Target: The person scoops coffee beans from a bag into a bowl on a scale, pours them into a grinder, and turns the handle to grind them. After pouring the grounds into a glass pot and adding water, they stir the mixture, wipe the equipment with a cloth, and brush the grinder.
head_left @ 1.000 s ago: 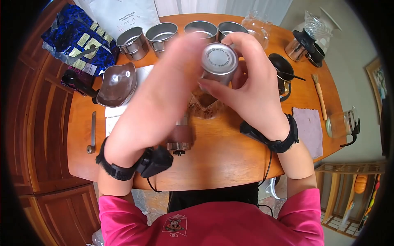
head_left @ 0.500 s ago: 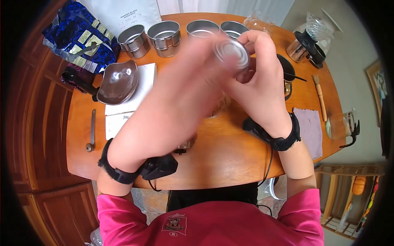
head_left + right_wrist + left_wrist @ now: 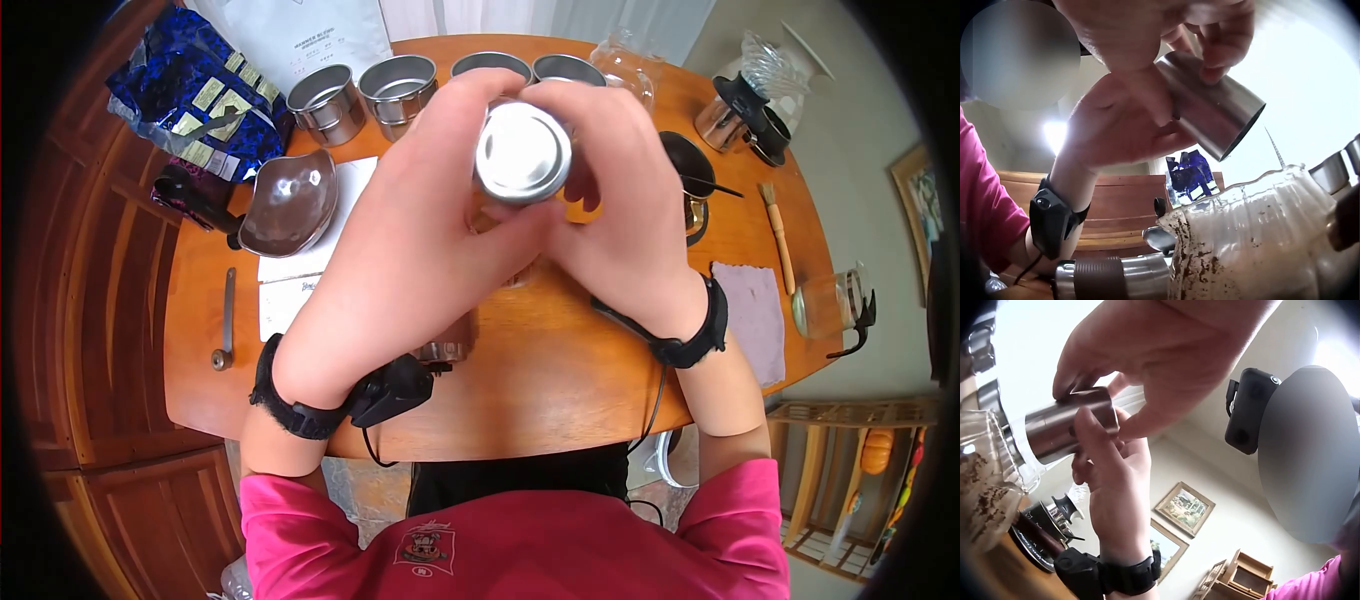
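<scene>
A silver metal cylinder is held up between both hands, its round end facing the head camera. The left hand curls its fingers round the cylinder's left side. From the other side the right hand grips it, thumb along the metal. In the right wrist view the cylinder tilts with its dark-rimmed end downward, above a clear ribbed vessel with brown grounds on its wall. Beside the vessel lies a grinder body with a brown sleeve; the forearms partly hide it in the head view.
Several metal cups line the back. At the left are a brown dish, a blue bag and a crank handle. Rightward are a black cup, a brush, a cloth and a glass jug.
The left hand, blurred over the cylinder's end before, has settled at its left side. The cylinder has shifted slightly left, and its round end now shows fully.
</scene>
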Tool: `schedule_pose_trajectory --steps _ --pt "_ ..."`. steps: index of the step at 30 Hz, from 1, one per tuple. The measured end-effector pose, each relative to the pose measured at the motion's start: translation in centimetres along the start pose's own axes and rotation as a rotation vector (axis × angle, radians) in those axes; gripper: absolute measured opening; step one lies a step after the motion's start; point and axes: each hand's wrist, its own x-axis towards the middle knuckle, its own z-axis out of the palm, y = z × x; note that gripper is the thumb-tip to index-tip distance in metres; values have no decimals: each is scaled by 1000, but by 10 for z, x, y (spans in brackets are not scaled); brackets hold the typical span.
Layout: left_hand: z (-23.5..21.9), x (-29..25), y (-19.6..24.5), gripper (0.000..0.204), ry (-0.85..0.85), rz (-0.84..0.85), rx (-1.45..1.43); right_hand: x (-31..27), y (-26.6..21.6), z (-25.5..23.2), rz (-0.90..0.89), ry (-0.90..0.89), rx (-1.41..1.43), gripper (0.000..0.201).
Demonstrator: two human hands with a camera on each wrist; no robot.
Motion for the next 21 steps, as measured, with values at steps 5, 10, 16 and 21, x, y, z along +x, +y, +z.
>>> schedule_pose_trajectory --steps 5,10,16,21 --pt "-5 1 1 53 38 -24 285 0 -6 -2 -14 -66 35 54" --pt "-7 1 5 41 133 -55 -120 7 -3 -9 -81 -5 -74 53" --pt "-13 -8 2 40 111 -112 -255 12 -4 -20 -301 -47 -273 49" --pt "-26 -19 10 52 -44 -225 124 10 -12 -7 -591 -5 -359 32"
